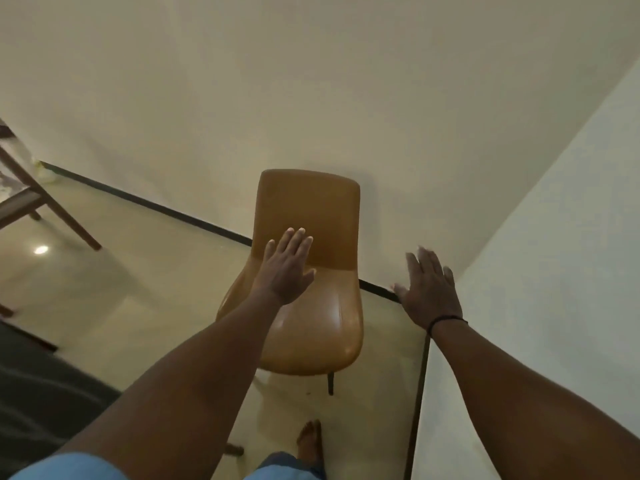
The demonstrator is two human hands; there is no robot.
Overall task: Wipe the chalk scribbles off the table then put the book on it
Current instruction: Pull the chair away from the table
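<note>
Both hands flat-fingered, holding nothing: left hand [287,268], right hand [429,289].

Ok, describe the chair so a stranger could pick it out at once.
Find the corner where the two pale walls meet. The tan chair stands just left of it, back to the wall, directly ahead of the left hand. Its smooth moulded shell differs from the dark wooden frame far left.

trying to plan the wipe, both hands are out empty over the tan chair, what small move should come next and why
Probably turn away to look for a cloth: left hand and right hand are open and empty, and only the chair is ahead.
</note>
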